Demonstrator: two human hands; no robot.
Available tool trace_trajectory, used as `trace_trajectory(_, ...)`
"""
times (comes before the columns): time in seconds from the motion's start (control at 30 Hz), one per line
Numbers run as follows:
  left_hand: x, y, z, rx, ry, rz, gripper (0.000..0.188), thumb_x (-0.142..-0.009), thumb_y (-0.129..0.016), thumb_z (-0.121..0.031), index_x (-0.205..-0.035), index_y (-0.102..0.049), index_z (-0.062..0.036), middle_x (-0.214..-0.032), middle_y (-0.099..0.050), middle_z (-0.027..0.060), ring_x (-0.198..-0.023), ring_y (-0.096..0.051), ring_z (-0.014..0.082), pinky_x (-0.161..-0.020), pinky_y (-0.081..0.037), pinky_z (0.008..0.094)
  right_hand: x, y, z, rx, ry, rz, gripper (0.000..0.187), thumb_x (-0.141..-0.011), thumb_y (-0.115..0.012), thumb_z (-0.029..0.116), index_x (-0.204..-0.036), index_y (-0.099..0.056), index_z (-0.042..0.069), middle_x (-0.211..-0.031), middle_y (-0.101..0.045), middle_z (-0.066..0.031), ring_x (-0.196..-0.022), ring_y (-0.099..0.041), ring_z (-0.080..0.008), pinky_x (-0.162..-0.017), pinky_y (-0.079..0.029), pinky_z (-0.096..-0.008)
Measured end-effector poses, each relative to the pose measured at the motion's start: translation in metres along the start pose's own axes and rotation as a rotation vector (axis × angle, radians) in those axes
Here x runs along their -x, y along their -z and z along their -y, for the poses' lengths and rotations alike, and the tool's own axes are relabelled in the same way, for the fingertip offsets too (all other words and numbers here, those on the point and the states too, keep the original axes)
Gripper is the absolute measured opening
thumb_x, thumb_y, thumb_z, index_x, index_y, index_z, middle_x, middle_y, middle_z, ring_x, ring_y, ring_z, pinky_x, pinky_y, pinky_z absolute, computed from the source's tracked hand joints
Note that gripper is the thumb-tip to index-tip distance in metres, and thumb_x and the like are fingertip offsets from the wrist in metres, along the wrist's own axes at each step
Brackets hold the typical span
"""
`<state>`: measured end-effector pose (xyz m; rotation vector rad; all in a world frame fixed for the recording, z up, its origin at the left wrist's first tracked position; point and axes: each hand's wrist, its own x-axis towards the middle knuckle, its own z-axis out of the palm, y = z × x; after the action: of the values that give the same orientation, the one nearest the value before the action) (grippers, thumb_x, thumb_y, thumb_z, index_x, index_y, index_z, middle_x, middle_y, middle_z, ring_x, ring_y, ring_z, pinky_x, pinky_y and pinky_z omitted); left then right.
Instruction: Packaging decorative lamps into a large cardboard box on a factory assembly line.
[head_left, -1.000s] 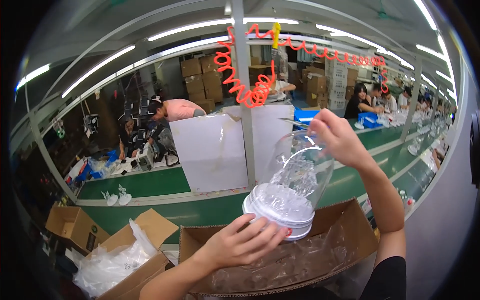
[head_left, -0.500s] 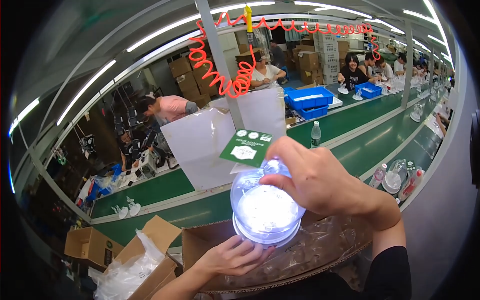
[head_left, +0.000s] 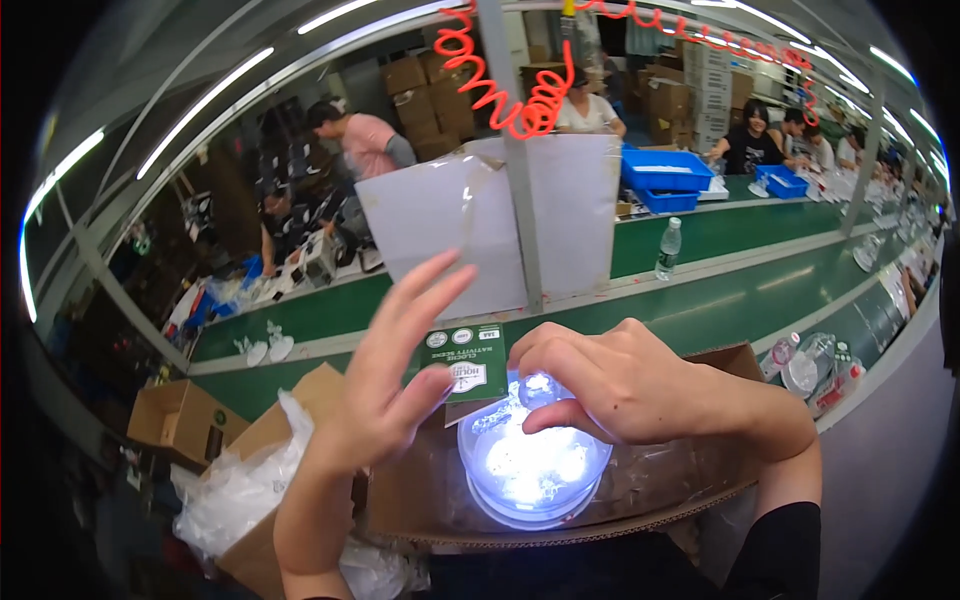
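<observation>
L hand, prev. at bottom of lit dome, now raised w/ fingers spread nr green tag. R hand still pinches dome's top, holding it over open box.

One lit dome under the right hand, one green card between this and the left hand, one large carton below both, two small cartons farther left, one bottle beyond the right hand

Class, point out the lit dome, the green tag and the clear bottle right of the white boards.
Lit dome [head_left: 530,468], head view: glowing front.
Green tag [head_left: 480,355], head view: printed face.
Clear bottle [head_left: 668,252], head view: mid-body.
</observation>
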<state>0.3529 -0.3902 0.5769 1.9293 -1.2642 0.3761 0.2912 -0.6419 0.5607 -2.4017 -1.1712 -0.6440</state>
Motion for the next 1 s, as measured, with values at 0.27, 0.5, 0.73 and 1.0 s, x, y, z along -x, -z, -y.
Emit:
trace_trajectory(0.27, 0.019, 0.011, 0.056, 0.234, 0.198, 0.490, 0.033, -0.095, -0.073, -0.020, -0.123, -0.070, -0.0030, -0.121, -0.067, 0.0074, -0.106, -0.062, 0.0175, -0.095, -0.048, 0.0330, -0.002, -0.056, -0.011, -0.034, 0.106, -0.049, 0.043, -0.088, -0.079, 0.034, -0.109, -0.056, 0.005, -0.111, -0.068, -0.0080, -0.075, -0.071, -0.0267, -0.056, -0.054, -0.0347)
trace_trajectory(0.5, 0.065, 0.011, 0.043, 0.385, 0.519, 0.432, 0.017, -0.092, -0.078, -0.014, -0.102, -0.073, -0.0018, -0.093, -0.076, 0.0047, -0.089, -0.070, 0.0125, -0.082, -0.054, 0.0289, 0.006, -0.086, -0.031, -0.041, -0.046, 0.005, 0.039, -0.096, -0.070, 0.038, -0.106, -0.056, 0.003, -0.095, -0.066, -0.0100, -0.065, -0.068, -0.0278, -0.049, -0.050, -0.0367)
trace_trajectory(0.73, 0.105, -0.017, 0.021, 0.021, 0.373, 0.472, 0.027, -0.091, -0.078, -0.023, -0.113, -0.072, -0.0095, -0.092, -0.074, 0.0046, -0.087, -0.070, 0.0206, -0.082, -0.051, 0.0331, 0.005, -0.109, -0.039, -0.217, -0.184, 0.151, 0.041, -0.100, -0.065, 0.039, -0.116, -0.052, 0.003, -0.108, -0.070, -0.0161, -0.079, -0.071, -0.0372, -0.063, -0.055, -0.0449)
trace_trajectory(1.0, 0.165, -0.008, 0.040, -0.083, 0.443, 0.343, 0.021, -0.092, -0.075, -0.017, -0.112, -0.072, -0.0097, -0.104, -0.072, 0.0060, -0.098, -0.068, 0.0260, -0.089, -0.051, 0.0379, -0.003, -0.135, -0.049, -0.440, -0.285, 0.412, 0.040, -0.102, -0.064, 0.034, -0.124, -0.053, 0.003, -0.121, -0.068, -0.0195, -0.101, -0.070, -0.0404, -0.085, -0.057, -0.0471)
